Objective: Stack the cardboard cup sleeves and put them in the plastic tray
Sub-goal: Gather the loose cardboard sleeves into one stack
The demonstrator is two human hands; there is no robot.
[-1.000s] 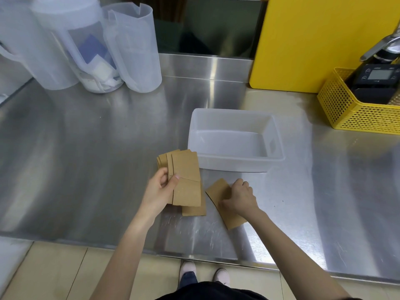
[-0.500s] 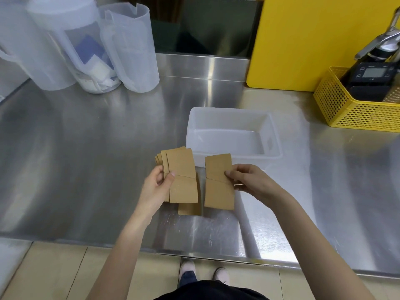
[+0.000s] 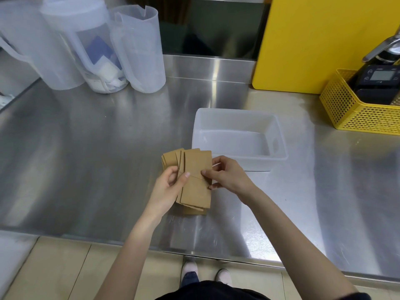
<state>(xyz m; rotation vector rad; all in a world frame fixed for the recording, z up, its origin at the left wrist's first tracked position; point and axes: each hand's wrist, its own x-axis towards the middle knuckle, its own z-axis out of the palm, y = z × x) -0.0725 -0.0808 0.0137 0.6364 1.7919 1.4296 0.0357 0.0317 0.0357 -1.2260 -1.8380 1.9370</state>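
Note:
A fanned stack of flat brown cardboard cup sleeves [image 3: 195, 180] is held just above the steel counter, in front of the tray's near left corner. My left hand [image 3: 171, 187] grips the stack from the left, thumb on its face. My right hand [image 3: 225, 176] pinches the top sleeve at its right edge, pressed onto the stack. One more sleeve [image 3: 193, 210] shows under the stack's lower edge; whether it rests on the counter I cannot tell. The translucent plastic tray [image 3: 279, 135] stands behind the hands with nothing inside.
Three translucent plastic pitchers [image 3: 138, 50] stand at the back left. A yellow board [image 3: 320, 40] leans at the back right, next to a yellow mesh basket [image 3: 355, 113] holding a black device. The counter's front edge [image 3: 151, 247] runs just below my forearms.
My right hand lifted a single sleeve off the counter, carried it left and laid it on the stack in my left hand. The stack stayed in place.

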